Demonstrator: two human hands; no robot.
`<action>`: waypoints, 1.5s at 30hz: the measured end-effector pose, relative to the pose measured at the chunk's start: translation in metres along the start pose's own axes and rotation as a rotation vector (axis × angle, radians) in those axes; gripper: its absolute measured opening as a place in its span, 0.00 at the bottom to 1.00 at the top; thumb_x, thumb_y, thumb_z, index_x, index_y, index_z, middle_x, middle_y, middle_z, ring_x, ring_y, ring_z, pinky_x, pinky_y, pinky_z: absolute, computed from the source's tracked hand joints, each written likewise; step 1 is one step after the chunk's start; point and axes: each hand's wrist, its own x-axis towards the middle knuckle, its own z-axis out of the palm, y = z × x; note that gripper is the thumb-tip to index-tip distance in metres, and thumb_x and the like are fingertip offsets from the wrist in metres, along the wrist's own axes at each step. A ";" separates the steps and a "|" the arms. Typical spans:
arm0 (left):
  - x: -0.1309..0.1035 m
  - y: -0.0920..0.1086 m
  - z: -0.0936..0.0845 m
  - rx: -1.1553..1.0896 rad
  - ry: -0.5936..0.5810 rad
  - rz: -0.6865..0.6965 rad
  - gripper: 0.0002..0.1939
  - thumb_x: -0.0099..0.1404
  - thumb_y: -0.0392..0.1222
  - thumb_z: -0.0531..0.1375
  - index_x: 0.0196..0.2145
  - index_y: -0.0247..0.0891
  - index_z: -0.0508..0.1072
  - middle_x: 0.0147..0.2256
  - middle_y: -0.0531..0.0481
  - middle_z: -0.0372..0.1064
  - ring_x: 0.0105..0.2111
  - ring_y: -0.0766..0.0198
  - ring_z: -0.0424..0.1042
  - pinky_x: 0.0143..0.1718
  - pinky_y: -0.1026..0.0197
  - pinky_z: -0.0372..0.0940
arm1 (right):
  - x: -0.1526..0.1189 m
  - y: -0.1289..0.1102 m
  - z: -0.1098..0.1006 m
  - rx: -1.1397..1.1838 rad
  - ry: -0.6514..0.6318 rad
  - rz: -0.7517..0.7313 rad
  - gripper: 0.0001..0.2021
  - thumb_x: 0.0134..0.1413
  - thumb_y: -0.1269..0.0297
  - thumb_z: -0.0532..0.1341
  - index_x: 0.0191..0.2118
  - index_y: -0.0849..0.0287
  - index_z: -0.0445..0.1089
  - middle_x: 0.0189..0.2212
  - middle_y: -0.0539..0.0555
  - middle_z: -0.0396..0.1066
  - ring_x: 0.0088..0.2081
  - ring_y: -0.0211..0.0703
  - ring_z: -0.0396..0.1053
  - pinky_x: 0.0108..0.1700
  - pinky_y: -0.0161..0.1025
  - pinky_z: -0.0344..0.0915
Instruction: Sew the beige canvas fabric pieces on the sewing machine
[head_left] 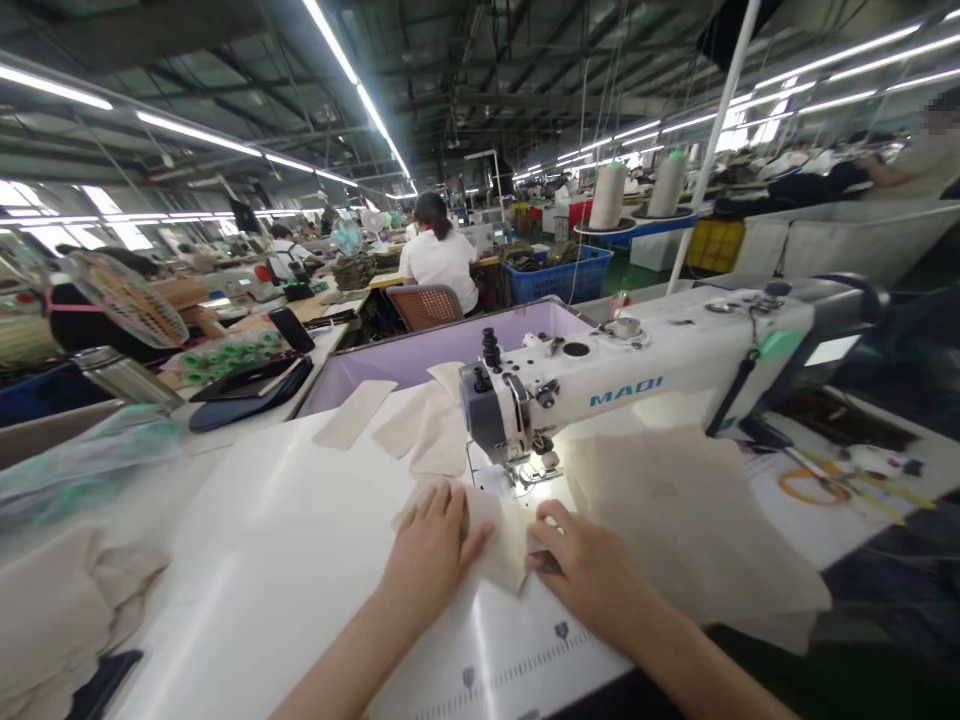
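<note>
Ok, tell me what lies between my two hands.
In the head view, a beige fabric piece lies there, with the left hand on it and the right hand at its edge.

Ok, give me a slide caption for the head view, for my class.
Left hand laid on a beige fabric piece, right hand at its edge, before a MAQI sewing machine.

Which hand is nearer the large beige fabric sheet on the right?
The right hand, by the left edge of the sheet; the left hand, farther left, on a small beige cloth.
</note>
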 end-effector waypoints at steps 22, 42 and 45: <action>0.096 -0.015 0.010 -0.087 0.003 0.333 0.17 0.71 0.50 0.52 0.44 0.37 0.74 0.45 0.40 0.74 0.52 0.46 0.70 0.59 0.44 0.60 | 0.012 -0.011 0.013 -0.128 0.072 0.052 0.08 0.63 0.66 0.62 0.47 0.57 0.70 0.48 0.54 0.74 0.42 0.49 0.73 0.35 0.40 0.69; 0.098 -0.019 0.014 -0.120 0.036 0.353 0.16 0.69 0.49 0.54 0.45 0.37 0.75 0.48 0.39 0.74 0.53 0.46 0.70 0.60 0.44 0.59 | 0.015 -0.009 0.012 -0.144 0.057 0.042 0.07 0.63 0.64 0.62 0.45 0.57 0.69 0.47 0.53 0.73 0.41 0.47 0.73 0.34 0.38 0.66; 0.100 -0.018 0.013 -0.117 0.040 0.358 0.16 0.70 0.49 0.54 0.44 0.38 0.75 0.47 0.40 0.74 0.53 0.47 0.70 0.60 0.44 0.59 | 0.015 -0.010 0.012 -0.160 0.063 0.040 0.06 0.63 0.64 0.62 0.44 0.57 0.69 0.46 0.53 0.73 0.40 0.46 0.73 0.33 0.38 0.66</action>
